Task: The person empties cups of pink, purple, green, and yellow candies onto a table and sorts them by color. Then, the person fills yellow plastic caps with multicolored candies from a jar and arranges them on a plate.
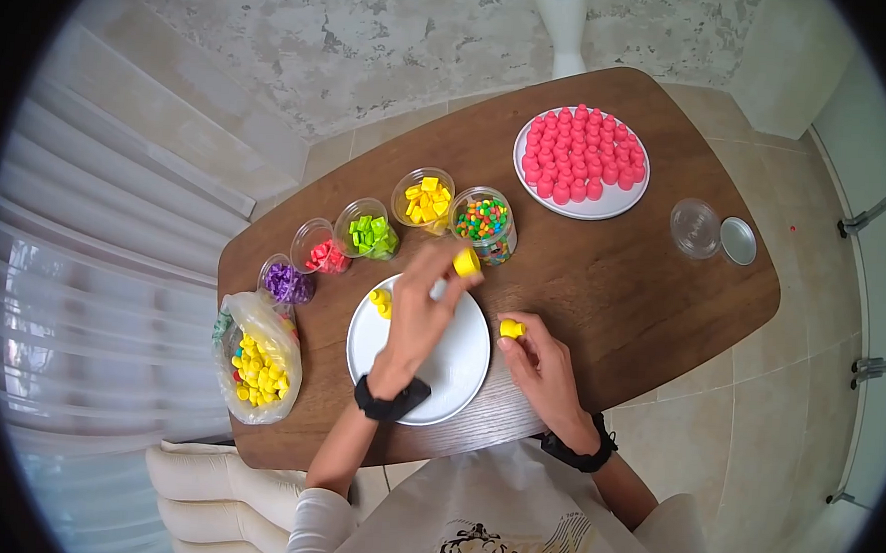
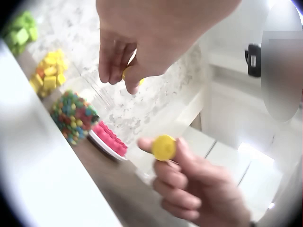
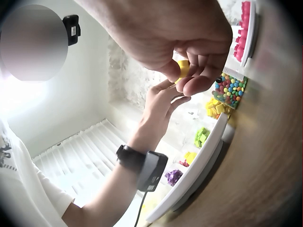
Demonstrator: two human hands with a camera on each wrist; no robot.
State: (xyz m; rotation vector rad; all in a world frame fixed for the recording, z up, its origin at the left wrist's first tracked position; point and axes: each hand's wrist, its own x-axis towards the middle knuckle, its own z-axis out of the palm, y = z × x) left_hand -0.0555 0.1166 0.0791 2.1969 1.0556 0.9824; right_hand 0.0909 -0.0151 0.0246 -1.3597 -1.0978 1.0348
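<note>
Over the white plate (image 1: 459,362), my left hand (image 1: 423,306) pinches a small yellow cylindrical piece (image 1: 467,262) near the candy jar. To its right, my right hand (image 1: 546,372) holds another yellow piece (image 1: 511,328) with a narrower end, between thumb and fingers. The left wrist view shows a round yellow face of this piece (image 2: 164,147); the left hand's own piece is mostly covered by its fingers there. In the right wrist view, right-hand fingers partly hide the yellow piece (image 3: 182,69). Yellow bottle-shaped pieces (image 1: 382,301) stand at the plate's left side.
Behind the plate stand a jar of multicoloured candies (image 1: 483,221) and cups of yellow (image 1: 428,202), green (image 1: 373,236), red (image 1: 326,257) and purple wrapped sweets (image 1: 288,283). A bag of yellow pieces (image 1: 258,372) sits left. Pink bottle-shaped pieces (image 1: 582,154) fill another plate; lids (image 1: 737,241) lie right.
</note>
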